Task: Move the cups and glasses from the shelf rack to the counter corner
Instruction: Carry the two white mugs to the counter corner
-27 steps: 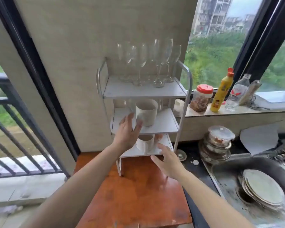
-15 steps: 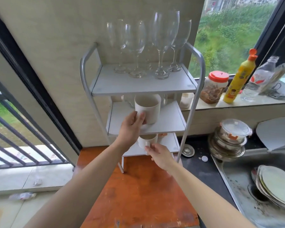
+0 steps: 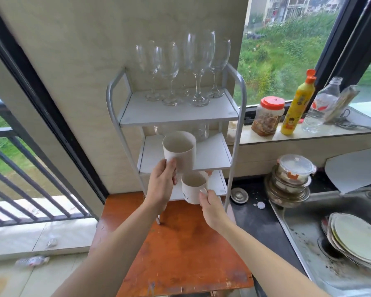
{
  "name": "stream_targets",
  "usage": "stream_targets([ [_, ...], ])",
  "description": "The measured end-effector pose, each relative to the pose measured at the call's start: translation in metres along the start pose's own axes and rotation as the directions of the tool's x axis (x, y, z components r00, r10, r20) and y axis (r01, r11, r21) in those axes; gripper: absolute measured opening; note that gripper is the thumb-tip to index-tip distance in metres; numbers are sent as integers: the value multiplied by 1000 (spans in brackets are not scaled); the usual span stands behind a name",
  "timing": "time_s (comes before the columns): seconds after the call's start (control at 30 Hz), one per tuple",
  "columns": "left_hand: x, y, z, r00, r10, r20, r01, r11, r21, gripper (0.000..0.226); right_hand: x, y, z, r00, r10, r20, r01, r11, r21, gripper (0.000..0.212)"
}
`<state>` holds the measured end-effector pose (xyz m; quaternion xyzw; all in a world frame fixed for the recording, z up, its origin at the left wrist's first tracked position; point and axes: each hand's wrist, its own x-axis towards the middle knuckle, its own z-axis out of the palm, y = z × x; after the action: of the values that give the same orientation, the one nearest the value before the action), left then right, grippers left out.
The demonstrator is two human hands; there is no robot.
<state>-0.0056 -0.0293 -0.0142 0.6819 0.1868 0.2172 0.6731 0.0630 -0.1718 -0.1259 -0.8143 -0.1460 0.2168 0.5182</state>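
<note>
Your left hand (image 3: 162, 185), just below the centre of the frame, is wrapped around the lower wall of a tall white cup (image 3: 179, 151), thumb and fingers pressed against its side. You hold the cup tilted toward you with its open mouth showing, in front of the middle tier of the white shelf rack (image 3: 236, 116); whether its base touches that tier cannot be told. Your right hand (image 3: 211, 207), just right of the left one, grips a shorter white mug (image 3: 193, 188) at its handle, thumb over the top of the handle, the other fingers hidden behind it. The mug sits level with the lowest tier, just beneath the tall cup and close to your left hand's fingers.

On the top tier, in the upper middle of the frame, stand several clear wine glasses (image 3: 198, 67), upright and bunched together toward the back. Behind the tall cup, more clear glassware (image 3: 200, 130) shows dimly at the rear of the middle tier.

The rack stands at the far end of an orange-brown surface (image 3: 180, 254) that fills the lower centre. To the right, a dark counter holds stacked lidded bowls (image 3: 291, 179), and a steel sink (image 3: 304, 236) in the lower right holds stacked plates (image 3: 356, 239). On the window sill at the right stand a red-lidded jar (image 3: 268, 116), a yellow bottle (image 3: 298, 106) and a clear bottle (image 3: 321, 108).
</note>
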Motion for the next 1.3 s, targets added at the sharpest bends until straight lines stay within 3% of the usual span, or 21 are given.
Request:
stream_targets([
  [0.13,-35,-11,-10,998,68,-17,-68,997,-38,37,-35,12,-10,993,-76,-89,83,994,75,24],
  [0.33,-85,-43,0,992,122,31,-120,991,-64,37,-112,55,-25,958,-33,-286,63,994,93,33],
  [0.5,-113,-65,56,971,85,221,-68,994,-85,36,-181,87,-58,858,96,-504,-16,987,160,33],
  [0.67,-158,-62,139,888,86,452,-56,995,-81,41,-262,108,-120,673,169,-720,-29,979,203,33],
  [0.8,-221,-42,218,780,127,613,-89,992,-92,51,-341,121,-181,477,183,-860,51,971,235,32],
  [1.0,-354,-34,344,575,135,807,-61,991,-122,42,-492,158,-267,270,176,-947,147,964,221,31],
  [1.3,-583,-22,496,345,83,935,7,996,-91,46,-710,234,-369,-8,214,-977,75,974,213,34],
])
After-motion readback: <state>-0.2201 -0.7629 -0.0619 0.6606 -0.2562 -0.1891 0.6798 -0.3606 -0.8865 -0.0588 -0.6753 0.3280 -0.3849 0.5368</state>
